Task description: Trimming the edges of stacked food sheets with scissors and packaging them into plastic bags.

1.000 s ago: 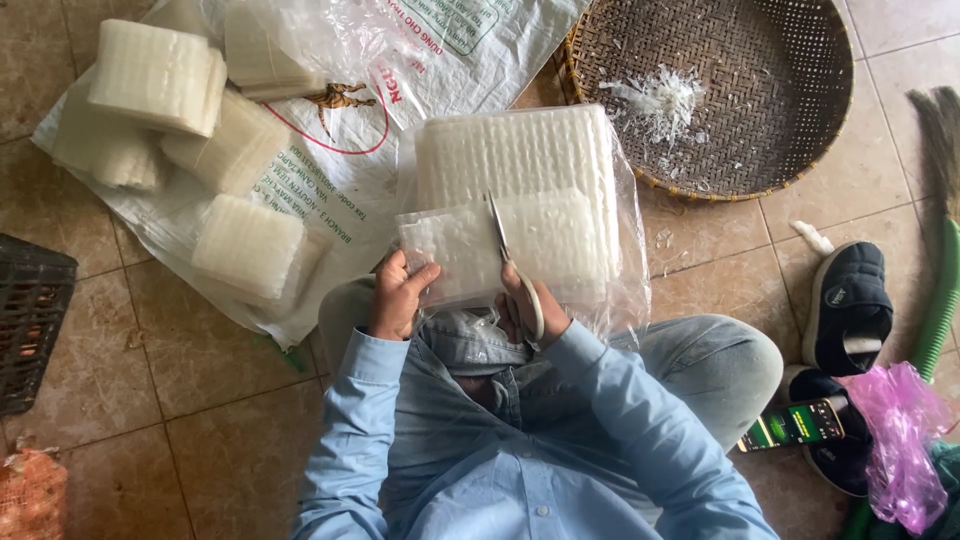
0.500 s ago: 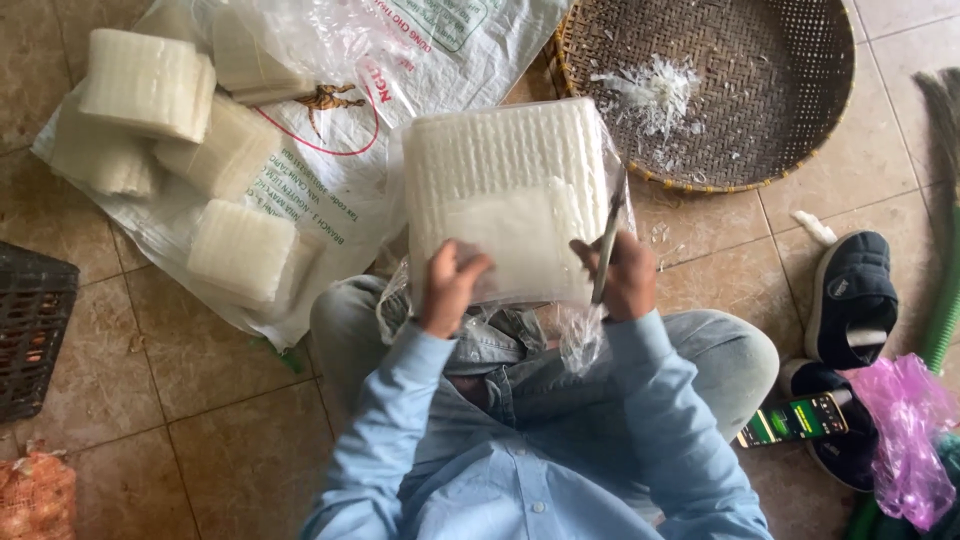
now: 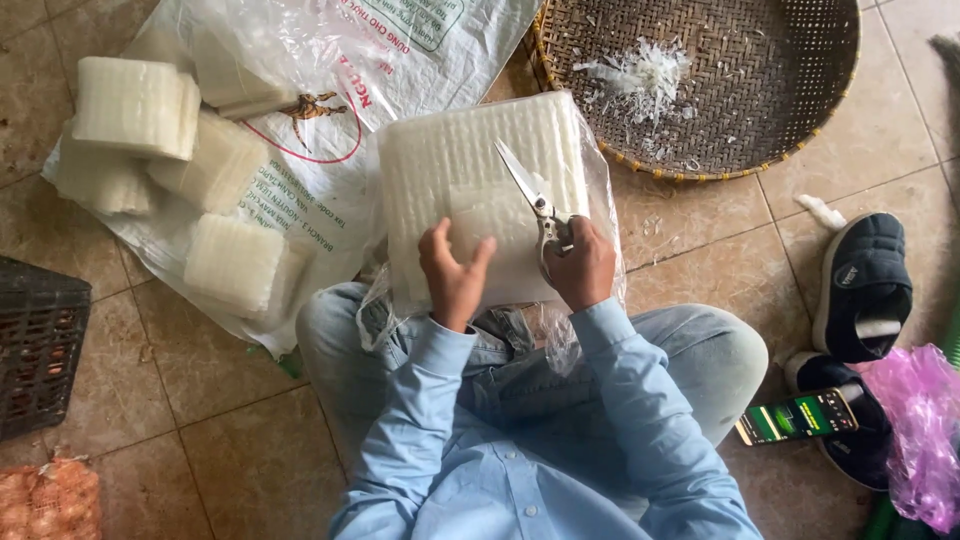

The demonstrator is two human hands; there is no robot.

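A large white block of pressed noodle sheets point(image 3: 470, 170) in clear plastic wrap rests on my lap. My left hand point(image 3: 455, 275) presses a smaller white noodle piece point(image 3: 490, 215) against the block's near side. My right hand point(image 3: 580, 265) grips metal scissors point(image 3: 535, 195), blades pointing up and left over the block. Both sleeves are light blue.
Several white noodle blocks point(image 3: 135, 105) lie on a printed white sack point(image 3: 320, 170) at the upper left. A round woven tray point(image 3: 720, 80) with noodle scraps sits at the upper right. A dark crate point(image 3: 40, 345), dark shoes point(image 3: 865, 285), a phone point(image 3: 798, 415) and a pink bag point(image 3: 920, 430) surround me.
The scissors swung from the block's right edge up onto its top face. My left hand shifted slightly on the small piece. The block sits lower on my lap.
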